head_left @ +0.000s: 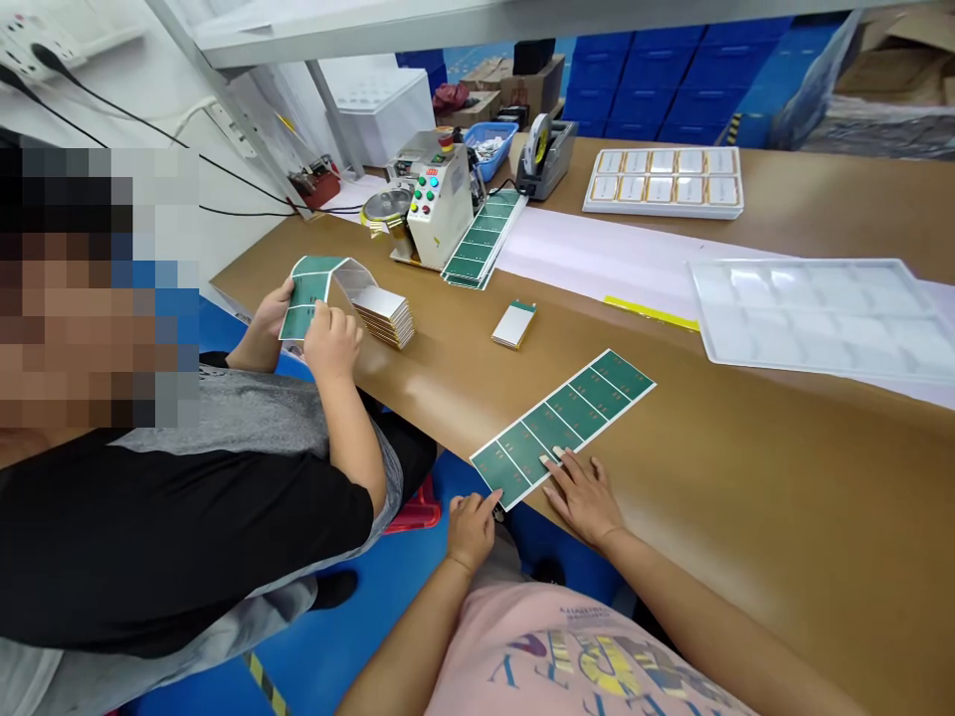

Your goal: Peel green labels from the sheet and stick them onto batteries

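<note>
A long green card strip (561,428) lies flat and slanted on the brown worktop (746,517). It has a white edge, and thin lines split it into little boxes. Its low corner sits at the near edge of the worktop. The right hand (583,497) rests its fingertips (556,455) on the side of the strip, and its grip is open, not squeezing. The left hand (470,530) is right by the low corner, also open and holding nothing.

At 11 o'clock lies a small white pack (513,325), and farther on stands a white machine (440,209) with colored buttons. At 12 o'clock is a tape holder (547,159). At 1 o'clock is a tray of cards (663,182), and at 2 o'clock is a see-through tray (821,318). At 10 o'clock, a co-worker (186,507) holds another green strip (309,298) beside a stack of white cards (383,320).
</note>
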`<state>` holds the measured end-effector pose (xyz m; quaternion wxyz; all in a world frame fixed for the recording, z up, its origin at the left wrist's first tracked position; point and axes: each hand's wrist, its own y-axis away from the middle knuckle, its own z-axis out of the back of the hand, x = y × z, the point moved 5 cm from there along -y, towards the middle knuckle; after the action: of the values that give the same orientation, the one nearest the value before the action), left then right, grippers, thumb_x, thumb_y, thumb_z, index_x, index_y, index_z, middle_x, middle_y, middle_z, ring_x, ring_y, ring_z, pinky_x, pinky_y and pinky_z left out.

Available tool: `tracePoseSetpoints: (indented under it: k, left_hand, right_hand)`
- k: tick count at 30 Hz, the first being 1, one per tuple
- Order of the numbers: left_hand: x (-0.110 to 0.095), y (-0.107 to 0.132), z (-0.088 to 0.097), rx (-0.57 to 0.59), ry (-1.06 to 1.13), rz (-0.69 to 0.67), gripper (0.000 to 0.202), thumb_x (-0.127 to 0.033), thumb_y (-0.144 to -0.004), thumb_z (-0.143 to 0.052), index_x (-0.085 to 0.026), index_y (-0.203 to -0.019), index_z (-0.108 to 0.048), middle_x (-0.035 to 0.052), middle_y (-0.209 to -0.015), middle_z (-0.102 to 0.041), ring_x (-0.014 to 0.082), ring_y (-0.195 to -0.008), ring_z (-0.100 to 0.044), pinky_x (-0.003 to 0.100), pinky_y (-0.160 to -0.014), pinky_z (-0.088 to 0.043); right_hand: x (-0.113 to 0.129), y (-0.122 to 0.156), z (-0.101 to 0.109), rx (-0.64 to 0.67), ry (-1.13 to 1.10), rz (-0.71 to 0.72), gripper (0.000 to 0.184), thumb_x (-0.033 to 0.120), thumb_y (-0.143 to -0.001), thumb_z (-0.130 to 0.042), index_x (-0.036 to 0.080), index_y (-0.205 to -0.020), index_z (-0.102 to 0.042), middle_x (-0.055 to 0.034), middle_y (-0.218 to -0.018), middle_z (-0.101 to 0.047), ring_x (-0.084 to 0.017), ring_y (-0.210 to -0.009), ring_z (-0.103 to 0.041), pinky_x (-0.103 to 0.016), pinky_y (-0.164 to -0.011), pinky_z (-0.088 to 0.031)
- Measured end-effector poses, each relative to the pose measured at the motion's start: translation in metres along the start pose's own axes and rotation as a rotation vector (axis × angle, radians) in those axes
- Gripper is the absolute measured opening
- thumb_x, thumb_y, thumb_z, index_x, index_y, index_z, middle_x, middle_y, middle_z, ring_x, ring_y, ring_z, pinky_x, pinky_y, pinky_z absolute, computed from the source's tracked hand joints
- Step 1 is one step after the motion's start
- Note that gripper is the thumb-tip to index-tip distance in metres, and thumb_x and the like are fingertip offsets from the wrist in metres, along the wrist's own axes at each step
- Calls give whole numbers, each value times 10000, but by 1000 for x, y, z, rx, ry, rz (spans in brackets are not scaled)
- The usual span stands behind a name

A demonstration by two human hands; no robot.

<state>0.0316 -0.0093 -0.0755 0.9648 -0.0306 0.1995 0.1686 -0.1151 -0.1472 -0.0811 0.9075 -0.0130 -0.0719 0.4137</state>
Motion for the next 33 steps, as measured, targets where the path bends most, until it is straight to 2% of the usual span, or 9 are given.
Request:
tracePoseSetpoints:
  k: [13,16,22,28,33]
  left_hand:
    - [5,6,-7,-27,-12,-57,436,-147,-802,-336,-337,-1178,-450,20,-760,-492,117,-741,-426,313,-776,-267]
    - [4,6,-6,-29,-1,-58,472,-153,-801,-332,-348,-1229,-382,18,-775,-494,121,-748,-417,314,-774,-267]
    - [1,7,-9,55,-8,-73,556,-182,-746,-400,-358,-1267,-316,28,-832,-496,138,-776,-414,343,-790,-258]
    - [5,6,-19,180,10,-8,663,-154,-698,-407,-401,-1290,-240,34,-892,-493,150,-799,-419,363,-808,-265]
    - [8,8,-28,169,2,-17,660,-144,-692,-400,-402,-1282,-257,41,-846,-484,144,-757,-409,350,-786,-279]
  right_hand:
    - [3,0,1,-66,29,21,461,490,-808,-242,360,-1239,-342,31,-1305,-236,-103,-1235,-230,-399,-1089,-76]
    - [3,2,-2,-77,48,29,463,498,-804,-244,367,-1240,-335,41,-1308,-228,-100,-1229,-238,-397,-1082,-87]
    - [1,5,-10,-73,48,34,496,556,-779,-242,381,-1232,-340,43,-1297,-251,-124,-1217,-265,-412,-1054,-147]
    - [-2,7,-19,-30,48,28,526,579,-769,-229,368,-1237,-346,39,-1297,-249,-137,-1224,-248,-415,-1044,-177]
    - [-4,8,-23,-41,55,26,507,574,-774,-230,395,-1240,-318,60,-1281,-275,-137,-1229,-237,-413,-1024,-193]
